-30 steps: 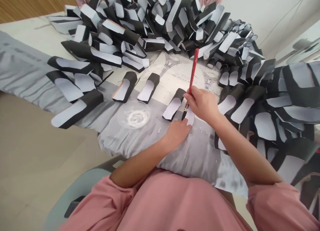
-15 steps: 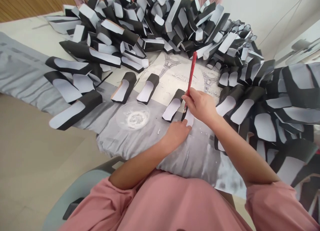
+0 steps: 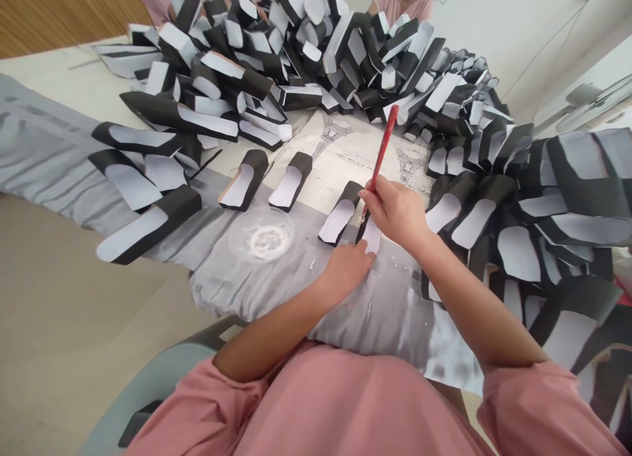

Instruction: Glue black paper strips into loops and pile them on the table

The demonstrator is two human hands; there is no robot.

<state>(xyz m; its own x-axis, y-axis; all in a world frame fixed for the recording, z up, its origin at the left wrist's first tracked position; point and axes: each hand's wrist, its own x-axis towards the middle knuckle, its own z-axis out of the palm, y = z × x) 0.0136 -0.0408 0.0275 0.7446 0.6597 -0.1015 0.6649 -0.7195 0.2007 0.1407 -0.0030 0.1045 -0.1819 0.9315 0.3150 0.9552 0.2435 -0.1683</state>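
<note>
My right hand point(image 3: 399, 209) is closed around a red paintbrush point(image 3: 383, 147), handle pointing up. Its tip touches the side of a black paper slipper with a white insole point(image 3: 372, 236). At the near end of that slipper, the fingers of my left hand point(image 3: 348, 266) grip its edge; part of the slipper is hidden by both hands. A matching slipper point(image 3: 338, 220) lies just to the left. Further left is a round clear plastic lid point(image 3: 237, 235) smeared with white paste point(image 3: 270, 241). Two more slippers point(image 3: 245, 178) lie behind the lid.
A large heap of black and white slippers point(image 3: 306, 54) covers the back of the table. Many more point(image 3: 518, 252) crowd the right side. Several lie at left point(image 3: 153, 222). A printed Eiffel Tower sheet point(image 3: 358, 143) lies ahead. Two people point(image 3: 402, 2) are partly visible beyond the heap.
The brush tip has shifted slightly along the slipper's side, and the handle tilts a little more to the right. My left hand stays at the near end. The view has shifted slightly.
</note>
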